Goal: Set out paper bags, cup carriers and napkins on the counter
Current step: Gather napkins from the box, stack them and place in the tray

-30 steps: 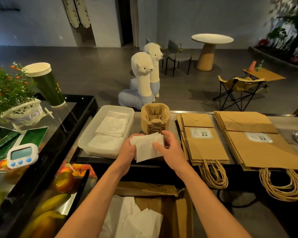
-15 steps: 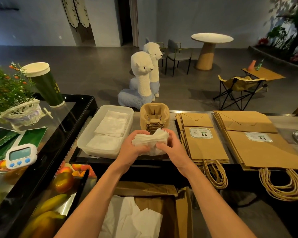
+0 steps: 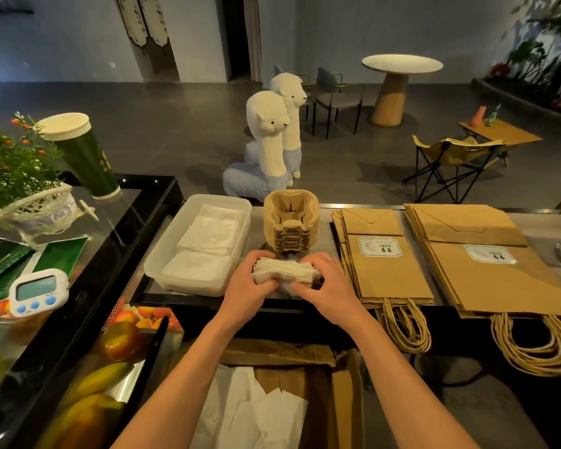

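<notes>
step: squaring napkins | left hand [image 3: 245,283] and right hand [image 3: 327,283]: each grip curled round one end of the napkin stack [image 3: 284,270] (likely evening its edges) | place: bench [image 3: 548,222] front, just before cup carriers [image 3: 290,222] | clear tub [image 3: 162,264] alongside takes napkins; paper bags [image 3: 386,270] already laid out

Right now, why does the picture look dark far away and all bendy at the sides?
Head view: warm light falls on the counter, so the napkin stack and paper bags look bright while the back wall is dim. Head view again: the wide lens bends the edges, so the green cup leans inward. Tiny glints show on the black display case rim. Nothing close looks blurred.
</notes>
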